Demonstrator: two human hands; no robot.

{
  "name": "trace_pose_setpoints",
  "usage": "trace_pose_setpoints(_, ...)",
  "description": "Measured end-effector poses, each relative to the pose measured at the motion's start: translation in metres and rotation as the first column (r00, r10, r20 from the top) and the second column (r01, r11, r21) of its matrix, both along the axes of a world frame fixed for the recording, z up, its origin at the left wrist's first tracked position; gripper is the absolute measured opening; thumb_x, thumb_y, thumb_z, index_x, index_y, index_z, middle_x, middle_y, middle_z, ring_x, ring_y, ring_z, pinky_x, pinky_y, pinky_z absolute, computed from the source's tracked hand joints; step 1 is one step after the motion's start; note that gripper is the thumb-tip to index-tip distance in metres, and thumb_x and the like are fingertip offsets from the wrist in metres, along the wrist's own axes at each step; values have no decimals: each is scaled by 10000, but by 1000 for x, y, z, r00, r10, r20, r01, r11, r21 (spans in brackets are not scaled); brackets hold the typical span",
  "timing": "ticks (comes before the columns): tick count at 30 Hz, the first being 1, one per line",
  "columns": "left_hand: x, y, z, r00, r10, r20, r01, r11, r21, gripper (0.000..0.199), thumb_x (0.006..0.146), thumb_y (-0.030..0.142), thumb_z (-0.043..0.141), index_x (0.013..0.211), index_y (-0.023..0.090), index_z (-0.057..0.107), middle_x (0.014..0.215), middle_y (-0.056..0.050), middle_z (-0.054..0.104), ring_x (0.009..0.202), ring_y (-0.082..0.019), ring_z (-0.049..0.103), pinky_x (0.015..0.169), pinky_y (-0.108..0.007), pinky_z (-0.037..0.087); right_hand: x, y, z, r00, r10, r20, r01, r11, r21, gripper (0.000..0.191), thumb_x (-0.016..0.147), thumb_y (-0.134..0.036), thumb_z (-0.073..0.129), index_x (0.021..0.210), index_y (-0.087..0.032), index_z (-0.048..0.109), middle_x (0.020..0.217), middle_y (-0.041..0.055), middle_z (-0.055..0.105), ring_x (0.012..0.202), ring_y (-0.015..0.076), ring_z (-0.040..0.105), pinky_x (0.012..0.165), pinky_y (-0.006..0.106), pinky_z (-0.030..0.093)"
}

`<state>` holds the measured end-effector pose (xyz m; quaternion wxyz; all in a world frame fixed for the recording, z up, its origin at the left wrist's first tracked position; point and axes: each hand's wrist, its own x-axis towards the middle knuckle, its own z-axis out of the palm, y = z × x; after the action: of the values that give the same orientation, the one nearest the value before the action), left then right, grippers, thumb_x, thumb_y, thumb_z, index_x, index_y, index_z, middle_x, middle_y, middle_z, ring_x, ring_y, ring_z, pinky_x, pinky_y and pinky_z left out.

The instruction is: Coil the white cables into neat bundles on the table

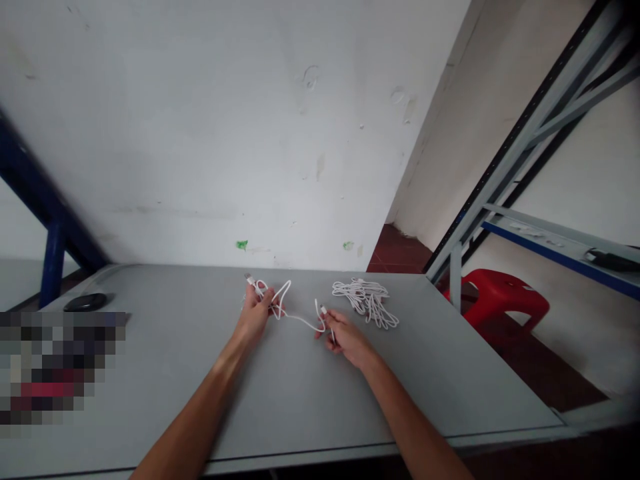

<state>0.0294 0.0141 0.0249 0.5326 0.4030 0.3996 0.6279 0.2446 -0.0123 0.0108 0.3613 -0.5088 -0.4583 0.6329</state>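
Note:
A thin white USB cable (299, 320) runs between my two hands above the grey table. My left hand (257, 312) is closed on a loosely looped part of it, with a plug sticking out past the fingertips. Further right, my right hand (343, 333) pinches the other stretch of the cable near a small connector, and a short bend stands up beside the fingers. Just beyond my right hand lies a pile of bundled white cables (367, 301) on the tabletop. Some fingers of both hands are hidden behind the cable and palms.
The grey table (300, 400) meets a marked white wall (250, 133). A black oval object (85, 302) lies at the table's left, near a pixelated patch. To the right stand a metal shelf rack (500, 167) and a red plastic stool (505, 300).

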Motion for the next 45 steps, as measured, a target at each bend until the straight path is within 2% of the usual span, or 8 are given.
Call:
trace_pose_setpoints(3,-6,2,-2,992,48,-116,-41,997,68,368,822,434,634,967,263,342,628,100,556,512,-125,594,504,-230,483,1,2,0,999,-34,-21,34,999,9,258,884,-465,521,925,-211,516,773,6,694,381,43,449,351,153,161)
trace_pose_setpoints(9,11,-4,-17,858,-135,-496,169,985,25,271,864,449,558,927,224,421,582,70,561,454,-130,550,479,-236,421,-2,5,-5,991,-76,-110,77,997,11,246,857,-444,560,913,-208,522,811,19,682,426,73,531,330,147,184)
trace_pose_setpoints(15,26,-18,-11,710,-195,-677,343,935,90,201,890,373,546,805,193,527,648,42,541,580,-112,472,567,-230,374,-5,13,-14,959,-191,-211,210,975,71,375,724,-523,692,850,-205,538,687,-32,589,495,107,568,367,187,346)
trace_pose_setpoints(19,32,-28,-5,705,-283,-650,443,892,92,226,884,393,579,793,187,595,661,28,549,601,-119,451,577,-230,350,-8,11,-9,932,-239,-272,270,959,82,419,699,-563,705,860,-220,527,742,-21,632,559,126,609,472,219,444)
trace_pose_setpoints(27,45,-33,1,798,-458,-391,500,866,8,177,791,362,703,833,192,680,786,-33,666,734,-176,570,698,-250,446,-13,2,6,949,-131,-288,153,986,58,490,796,-659,556,1029,-229,539,883,44,685,688,192,675,485,262,498)
trace_pose_setpoints(33,46,-28,-3,800,-457,-390,504,863,23,254,829,417,660,888,173,695,835,-48,696,767,-180,612,711,-251,464,-17,1,-5,961,-138,-241,173,977,128,773,606,-453,836,1224,-281,405,1023,16,641,687,182,660,514,299,551)
trace_pose_setpoints(40,44,-23,-14,787,-511,-347,504,856,-118,349,799,488,681,771,139,682,675,-45,683,570,-135,576,545,-219,401,-13,7,-17,990,-70,-125,102,957,273,421,674,-503,767,880,-193,569,735,-28,588,616,127,560,546,236,475)
trace_pose_setpoints(45,50,-24,-17,856,-458,-241,420,886,-195,409,770,547,680,718,142,661,644,-60,683,541,-159,601,526,-239,425,-16,4,-17,991,-102,-81,124,930,346,407,742,-582,686,830,-193,607,703,-30,581,639,123,517,579,230,431)
